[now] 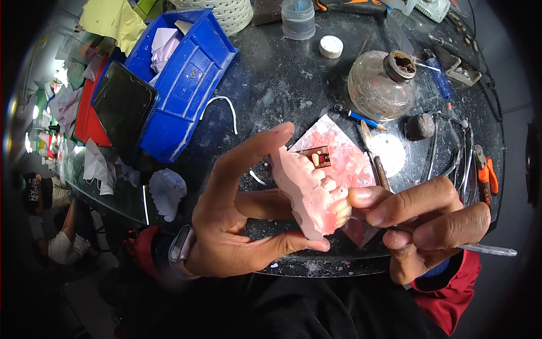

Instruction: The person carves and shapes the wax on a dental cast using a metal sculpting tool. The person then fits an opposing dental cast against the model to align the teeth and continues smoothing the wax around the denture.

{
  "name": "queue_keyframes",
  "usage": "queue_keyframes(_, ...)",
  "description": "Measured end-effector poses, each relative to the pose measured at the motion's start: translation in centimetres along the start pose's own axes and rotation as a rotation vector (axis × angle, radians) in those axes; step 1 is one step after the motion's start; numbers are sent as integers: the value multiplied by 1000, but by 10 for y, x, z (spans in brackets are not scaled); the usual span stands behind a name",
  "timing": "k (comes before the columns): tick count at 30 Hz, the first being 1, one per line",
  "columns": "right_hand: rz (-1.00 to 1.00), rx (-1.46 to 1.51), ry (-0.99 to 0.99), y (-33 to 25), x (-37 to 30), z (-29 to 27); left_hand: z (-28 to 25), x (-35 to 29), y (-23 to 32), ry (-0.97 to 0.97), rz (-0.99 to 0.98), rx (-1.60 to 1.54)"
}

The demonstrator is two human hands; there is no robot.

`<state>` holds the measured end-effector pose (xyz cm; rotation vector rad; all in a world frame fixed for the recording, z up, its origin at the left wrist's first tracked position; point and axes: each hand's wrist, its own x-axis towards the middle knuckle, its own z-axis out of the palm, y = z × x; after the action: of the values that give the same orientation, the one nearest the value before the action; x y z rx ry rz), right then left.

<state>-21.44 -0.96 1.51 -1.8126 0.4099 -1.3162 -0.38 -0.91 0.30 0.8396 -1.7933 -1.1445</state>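
My left hand (228,226) grips a pink dental cast (296,189) by its edges, between thumb and fingers, and tilts it so its row of teeth faces right. Pale artificial teeth and reddish wax line that side. Against the teeth rest the thumb and fingertip of my right hand (435,220). The same hand is closed on a thin metal dental instrument (488,249), whose handle sticks out to the right; its working tip is hidden. Behind the cast, a small dark red strip bearing teeth (320,158) lies on a pink-smeared sheet (353,150). A wax knife (377,158) lies across the sheet's right edge.
A round glass bottle (378,85), a white cap (331,47) and a blue pencil (364,118) lie beyond. Blue bins (192,79) and a dark tablet-like device (125,107) stand left, near a white cast (167,194). Orange-handled pliers (485,175) sit at right.
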Motion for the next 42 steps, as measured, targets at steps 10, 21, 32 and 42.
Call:
queue_keyframes(10, 77, -69, -56, -8, 3, 0, -2, -1, 3, 10, 40, 195)
queue_keyframes(21, 144, 18, 256, 0, -2, 7, -1, -1, -8, 88, 48, 72)
queue_keyframes(32, 443, -45, 352, -21, -8, 13, 3, 1, -6, 124, 23, -343)
queue_keyframes(42, 212, 194, 305, -18, -7, 19, 5, 0, -6, 193, 19, -398)
